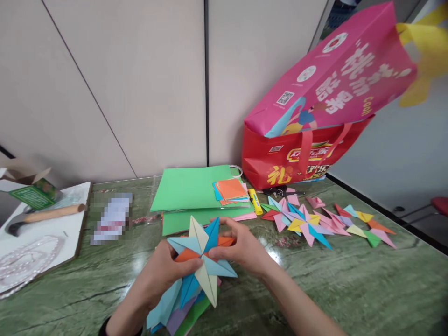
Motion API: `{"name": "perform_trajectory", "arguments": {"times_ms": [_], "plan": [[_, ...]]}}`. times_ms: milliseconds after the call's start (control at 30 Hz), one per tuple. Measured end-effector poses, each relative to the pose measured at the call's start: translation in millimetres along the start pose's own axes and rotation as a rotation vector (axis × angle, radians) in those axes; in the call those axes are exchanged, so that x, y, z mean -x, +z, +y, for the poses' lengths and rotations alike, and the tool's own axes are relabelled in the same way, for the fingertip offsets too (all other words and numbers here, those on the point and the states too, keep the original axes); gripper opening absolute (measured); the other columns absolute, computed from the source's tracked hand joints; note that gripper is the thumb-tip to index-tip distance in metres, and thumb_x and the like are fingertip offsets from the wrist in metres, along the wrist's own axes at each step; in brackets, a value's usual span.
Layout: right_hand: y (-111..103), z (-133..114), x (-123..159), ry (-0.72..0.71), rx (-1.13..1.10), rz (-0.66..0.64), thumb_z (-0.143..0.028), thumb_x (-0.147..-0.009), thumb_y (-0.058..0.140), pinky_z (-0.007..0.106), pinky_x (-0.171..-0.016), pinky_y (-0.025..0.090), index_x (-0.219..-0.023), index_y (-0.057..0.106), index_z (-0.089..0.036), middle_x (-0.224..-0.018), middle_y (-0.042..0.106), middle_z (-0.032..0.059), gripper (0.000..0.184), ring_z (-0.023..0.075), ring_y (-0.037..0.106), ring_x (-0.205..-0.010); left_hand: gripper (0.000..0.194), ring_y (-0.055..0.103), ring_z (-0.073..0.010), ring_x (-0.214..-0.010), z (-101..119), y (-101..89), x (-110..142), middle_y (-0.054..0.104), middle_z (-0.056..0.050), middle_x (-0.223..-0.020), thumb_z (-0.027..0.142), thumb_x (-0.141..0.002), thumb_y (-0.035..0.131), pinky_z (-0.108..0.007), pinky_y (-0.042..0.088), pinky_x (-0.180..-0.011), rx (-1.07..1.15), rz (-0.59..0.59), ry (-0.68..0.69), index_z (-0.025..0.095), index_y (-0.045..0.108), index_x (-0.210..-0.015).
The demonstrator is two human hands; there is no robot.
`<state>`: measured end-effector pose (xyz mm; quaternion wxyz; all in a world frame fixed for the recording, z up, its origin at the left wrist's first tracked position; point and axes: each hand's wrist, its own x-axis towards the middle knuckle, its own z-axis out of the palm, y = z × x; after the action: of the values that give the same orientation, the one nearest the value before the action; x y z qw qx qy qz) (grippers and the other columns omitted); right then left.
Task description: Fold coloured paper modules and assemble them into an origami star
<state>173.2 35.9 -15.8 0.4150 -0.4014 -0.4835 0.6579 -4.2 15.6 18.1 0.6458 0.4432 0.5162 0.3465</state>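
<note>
Both my hands hold a folded paper star (pixel 203 254) with blue, cream and orange points, just above the green marble table (pixel 350 289). My left hand (pixel 164 273) grips its lower left side, fingers curled round the paper. My right hand (pixel 240 247) pinches its right side near the orange point. Under the star, more folded paper pieces (pixel 175 310) in light blue, lilac and green hang by my left hand.
Green paper sheets (pixel 189 189) with a stack of small coloured squares (pixel 231 190) and a yellow glue stick (pixel 255 201) lie behind. Finished paper stars (pixel 308 224) lie at right. Red and pink bags (pixel 315 116) stand by the wall. A tray with a hammer (pixel 45 215) sits left.
</note>
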Motion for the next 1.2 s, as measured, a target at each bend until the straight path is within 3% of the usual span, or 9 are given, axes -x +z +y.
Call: {"name": "perform_trajectory", "arguments": {"times_ms": [133,267,367,533,700,867,1000,1200], "plan": [[5,2,0,-0.025,-0.101,-0.032,-0.024,-0.053,0.081,0.031,-0.066,0.051,-0.090,0.064,-0.018,-0.078,0.070,0.0024,0.041,0.0221,0.065,-0.077,0.030,0.067,-0.0227,-0.067,-1,-1.2,0,0.075,-0.007,-0.075,0.020,-0.053,0.079,-0.028,0.052,-0.061,0.006,0.035,0.021,0.014,0.073,-0.082],[3,2,-4,-0.023,-0.207,0.078,-0.024,-0.053,0.081,0.029,-0.065,0.051,-0.084,0.065,-0.016,-0.082,0.071,0.0034,0.036,0.0188,0.065,-0.072,0.043,0.067,-0.0213,-0.074,-1,-5.0,-2,0.074,-0.006,-0.083,0.029,-0.062,0.076,-0.029,0.052,-0.065,0.064,0.192,0.079,0.018,0.063,-0.101],[2,2,-6,-0.011,-0.266,0.175,-0.025,-0.052,0.082,0.028,-0.061,0.051,-0.081,0.065,-0.015,-0.081,0.072,0.0036,0.035,0.0173,0.065,-0.067,0.050,0.066,-0.0195,-0.072,-1,-4.4,-4,0.073,-0.005,-0.083,0.027,-0.060,0.078,-0.028,0.052,-0.062,0.128,0.241,0.124,0.017,0.057,-0.105],[10,4,-4,0.006,-0.385,0.240,-0.027,-0.052,0.082,0.028,-0.060,0.053,-0.077,0.067,-0.015,-0.075,0.072,0.0029,0.032,0.0176,0.066,-0.065,0.050,0.065,-0.0161,-0.062,-4,2.8,-4,0.071,-0.003,-0.073,0.026,-0.065,0.075,-0.027,0.051,-0.060,0.217,0.218,0.110,0.016,0.054,-0.109],[21,7,-2,0.038,-0.508,0.208,-0.025,-0.053,0.082,0.029,-0.067,0.054,-0.082,0.069,-0.014,-0.082,0.073,0.0047,0.034,0.0189,0.068,-0.071,0.037,0.066,-0.0193,-0.082,-4,7.7,-3,0.071,-0.008,-0.094,0.023,-0.070,0.072,-0.030,0.051,-0.074,0.397,0.080,0.120,0.016,0.061,-0.104],[24,7,-2,0.085,-0.617,0.238,-0.024,-0.053,0.082,0.027,-0.065,0.054,-0.079,0.070,-0.016,-0.081,0.074,0.0034,0.030,0.0173,0.068,-0.070,0.028,0.067,-0.0225,-0.087,-4,15.7,0,0.072,-0.008,-0.096,0.018,-0.067,0.074,-0.032,0.051,-0.079,0.495,0.026,0.104,0.016,0.066,-0.094],[27,7,0,0.148,-0.644,0.281,-0.024,-0.052,0.083,0.027,-0.066,0.053,-0.081,0.071,-0.016,-0.081,0.074,0.0037,0.032,0.0183,0.068,-0.074,0.040,0.065,-0.0261,-0.094,-9,25.9,1,0.071,-0.010,-0.102,0.020,-0.066,0.074,-0.034,0.048,-0.084,0.472,0.045,0.132,0.015,0.065,-0.105],[37,7,3,0.133,-0.683,0.289,-0.024,-0.048,0.085,0.031,-0.071,0.054,-0.078,0.070,-0.014,-0.074,0.074,0.0038,0.036,0.0200,0.068,-0.070,0.027,0.061,-0.0250,-0.103,-18,34.9,-3,0.072,-0.008,-0.101,0.027,-0.071,0.070,-0.033,0.045,-0.092,0.479,0.123,0.163,0.013,0.070,-0.095]]}}
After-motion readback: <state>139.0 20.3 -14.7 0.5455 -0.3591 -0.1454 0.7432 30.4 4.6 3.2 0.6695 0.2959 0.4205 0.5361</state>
